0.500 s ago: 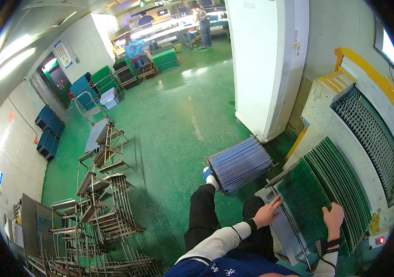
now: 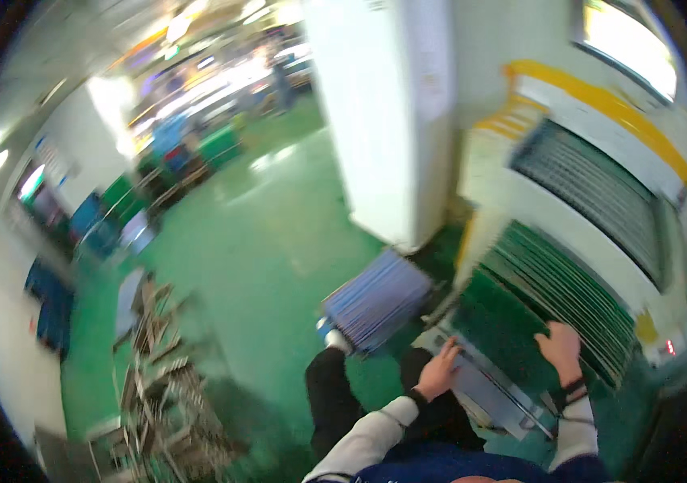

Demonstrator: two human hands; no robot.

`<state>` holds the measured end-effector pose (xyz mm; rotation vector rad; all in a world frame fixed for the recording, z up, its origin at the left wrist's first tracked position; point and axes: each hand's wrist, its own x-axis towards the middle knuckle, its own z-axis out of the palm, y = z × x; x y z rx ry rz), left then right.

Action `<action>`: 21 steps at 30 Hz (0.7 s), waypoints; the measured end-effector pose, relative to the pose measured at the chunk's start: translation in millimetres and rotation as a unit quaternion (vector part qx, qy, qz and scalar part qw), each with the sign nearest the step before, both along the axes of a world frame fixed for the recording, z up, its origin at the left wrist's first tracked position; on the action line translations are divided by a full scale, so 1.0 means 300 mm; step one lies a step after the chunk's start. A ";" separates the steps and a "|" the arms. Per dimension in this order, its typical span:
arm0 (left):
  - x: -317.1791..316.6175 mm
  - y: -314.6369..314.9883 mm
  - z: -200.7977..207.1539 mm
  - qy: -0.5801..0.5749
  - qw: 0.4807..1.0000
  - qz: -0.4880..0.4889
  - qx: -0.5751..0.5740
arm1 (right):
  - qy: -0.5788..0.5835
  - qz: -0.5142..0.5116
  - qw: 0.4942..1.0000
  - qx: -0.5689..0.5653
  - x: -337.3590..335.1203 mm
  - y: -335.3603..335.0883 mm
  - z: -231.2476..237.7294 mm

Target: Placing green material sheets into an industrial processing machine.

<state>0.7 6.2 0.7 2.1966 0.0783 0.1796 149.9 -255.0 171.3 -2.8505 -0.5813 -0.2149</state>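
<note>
My left hand reaches over the left side of a rack, its fingers stretched out toward the metal rail beside a flat green board. My right hand is closed at the right edge of that board, with the thumb on top; motion blur softens the fingers. Several more green boards stand on edge in a row just beyond, close behind one another. A pale grey plate lies under the rail, near my knees. Dark bands circle both wrists.
A crate of bluish upright panels stands on the floor beside my foot. A white machine with a yellow-edged opening is at the right, a tall white cabinet ahead. Metal stands crowd the left. Blurred people and bright benches are far off.
The view has swung to the right and blurred, so the scene sits further left. Both hands stay at about the same places on the rack and green board.
</note>
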 end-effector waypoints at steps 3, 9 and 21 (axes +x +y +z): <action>-0.018 0.014 0.025 0.004 1.000 0.014 0.017 | 0.076 -0.008 0.997 -0.014 -0.012 0.053 0.076; 0.033 -0.014 0.001 -0.025 0.997 0.020 0.075 | 0.086 0.032 0.996 -0.015 0.036 -0.011 0.056; 0.015 0.007 -0.007 -0.018 0.993 0.031 0.114 | 0.014 0.051 0.999 -0.013 -0.014 -0.056 0.537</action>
